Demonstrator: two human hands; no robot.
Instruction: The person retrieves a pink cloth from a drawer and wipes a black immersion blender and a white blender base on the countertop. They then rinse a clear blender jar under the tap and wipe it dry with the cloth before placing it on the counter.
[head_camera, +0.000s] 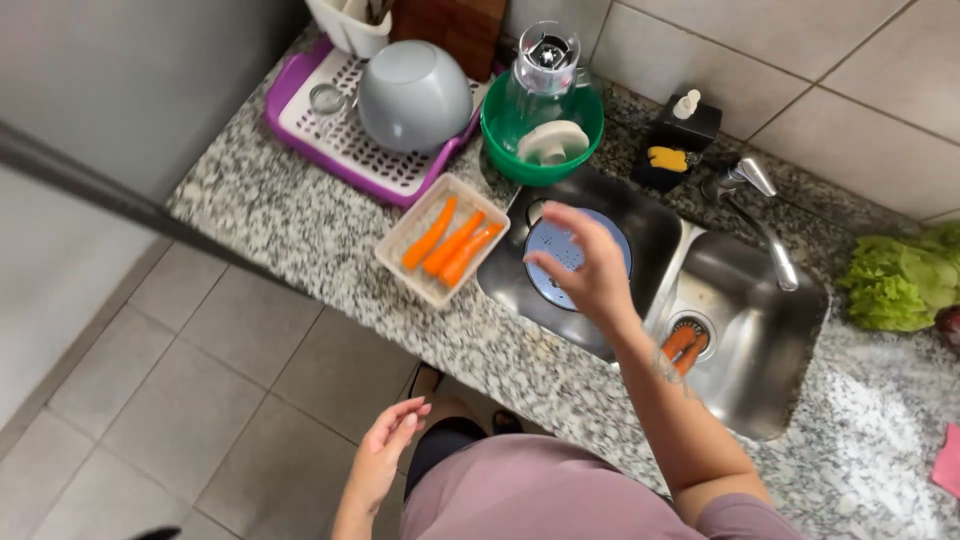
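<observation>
Head view: right hand (590, 268), fingers loosely spread and empty, hovers over the steel sink's (640, 225) round blue plate (560, 250); left hand (385, 450) hangs open, empty. Peeled orange carrots (452, 243) lie in a beige tray (400, 240) on the speckled granite counter (300, 230), beside the sink.

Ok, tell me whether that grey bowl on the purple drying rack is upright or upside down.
Upside down. The grey bowl shows its rounded outside and base upward, with its opening facing down onto the purple drying rack.

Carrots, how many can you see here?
5. Three carrots lie side by side in the pale basket on the counter, left of the sink. Two more sit in the right sink basin, partly hidden by the right forearm, so others may be concealed.
</observation>
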